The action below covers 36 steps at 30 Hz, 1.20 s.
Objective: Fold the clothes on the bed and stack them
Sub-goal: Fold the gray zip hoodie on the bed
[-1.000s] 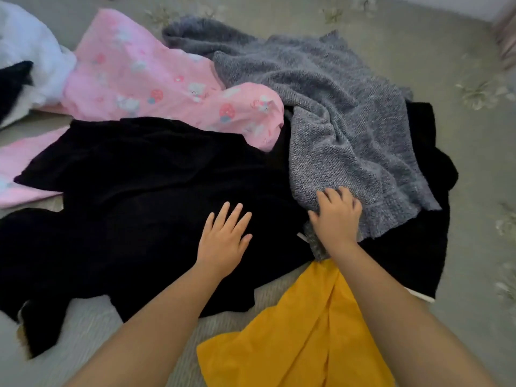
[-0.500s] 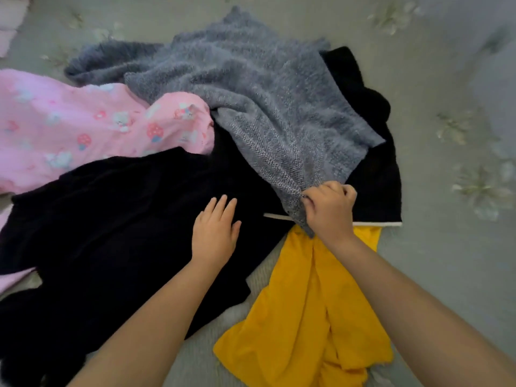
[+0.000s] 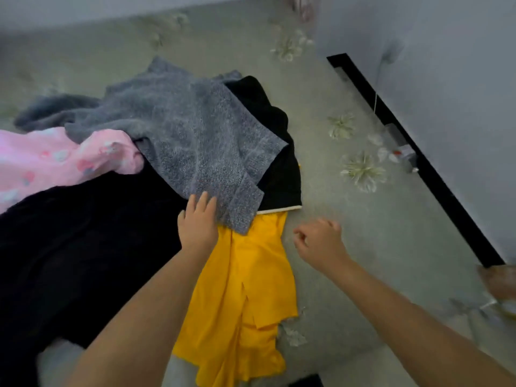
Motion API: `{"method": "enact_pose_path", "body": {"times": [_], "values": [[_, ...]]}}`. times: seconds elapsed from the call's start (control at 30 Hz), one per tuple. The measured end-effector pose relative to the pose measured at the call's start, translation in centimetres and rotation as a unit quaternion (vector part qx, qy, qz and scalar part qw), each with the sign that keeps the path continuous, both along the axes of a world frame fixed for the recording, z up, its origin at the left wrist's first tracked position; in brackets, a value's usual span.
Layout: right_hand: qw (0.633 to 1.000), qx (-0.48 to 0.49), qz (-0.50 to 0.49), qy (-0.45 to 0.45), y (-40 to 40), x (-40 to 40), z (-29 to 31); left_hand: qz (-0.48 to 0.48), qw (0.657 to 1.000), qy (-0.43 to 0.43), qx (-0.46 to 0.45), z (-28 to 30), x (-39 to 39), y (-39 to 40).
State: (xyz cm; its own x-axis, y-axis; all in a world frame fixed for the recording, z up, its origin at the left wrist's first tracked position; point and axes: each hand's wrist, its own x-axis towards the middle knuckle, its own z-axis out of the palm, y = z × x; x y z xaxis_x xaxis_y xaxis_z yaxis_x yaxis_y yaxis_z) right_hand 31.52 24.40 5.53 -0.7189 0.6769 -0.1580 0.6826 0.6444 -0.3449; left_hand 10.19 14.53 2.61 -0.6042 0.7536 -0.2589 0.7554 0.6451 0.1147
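While the left hand [image 3: 198, 226] lies flat and released on the grey knit sweater [image 3: 195, 141] at 12 o'clock on the bed [image 3: 349, 247], probably pinning it, the right hand [image 3: 318, 241] hovers loosely curled at 3 o'clock, grasping nothing.

No readable text, labels, brands or numbers anywhere. Pink garment [image 3: 55, 160] has a small print pattern, too blurred to tell if it includes lettering. Nothing legible on the other clothes or the bed [image 3: 349, 233].
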Motion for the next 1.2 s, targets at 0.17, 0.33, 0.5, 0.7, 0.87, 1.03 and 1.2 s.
{"method": "enact_pose_path", "body": {"times": [0.17, 0.33, 0.5, 0.7, 0.87, 1.03, 1.2], "values": [[0.996, 0.030, 0.075, -0.031, 0.3, -6.3, -3.7, 0.063, 0.998, 0.022, -0.018, -1.1, -1.1, -2.7], [0.989, 0.068, 0.133, -0.004, -0.4, -13.6, -7.6, 0.109, 0.994, 0.021, -0.008, -5.3, -4.7, -4.0], [0.967, 0.087, 0.232, -0.053, -1.4, -20.6, -12.3, 0.172, 0.985, -0.032, -0.004, -12.8, -7.7, -6.6], [0.924, 0.307, 0.205, -0.095, -1.0, -24.0, -14.8, 0.157, 0.987, -0.004, 0.036, -17.5, -8.3, -8.2], [0.929, 0.291, 0.225, 0.037, 0.4, -21.7, -13.5, 0.152, 0.988, -0.008, 0.031, -17.6, -8.4, -8.1], [0.927, 0.296, 0.199, 0.115, 3.2, -14.8, -8.0, 0.171, 0.983, -0.035, 0.056, -13.8, -7.2, -6.6], [0.921, 0.295, 0.174, 0.188, 4.8, -8.4, -1.3, 0.070, 0.970, 0.033, 0.229, -5.7, -1.7, 1.4]]}}
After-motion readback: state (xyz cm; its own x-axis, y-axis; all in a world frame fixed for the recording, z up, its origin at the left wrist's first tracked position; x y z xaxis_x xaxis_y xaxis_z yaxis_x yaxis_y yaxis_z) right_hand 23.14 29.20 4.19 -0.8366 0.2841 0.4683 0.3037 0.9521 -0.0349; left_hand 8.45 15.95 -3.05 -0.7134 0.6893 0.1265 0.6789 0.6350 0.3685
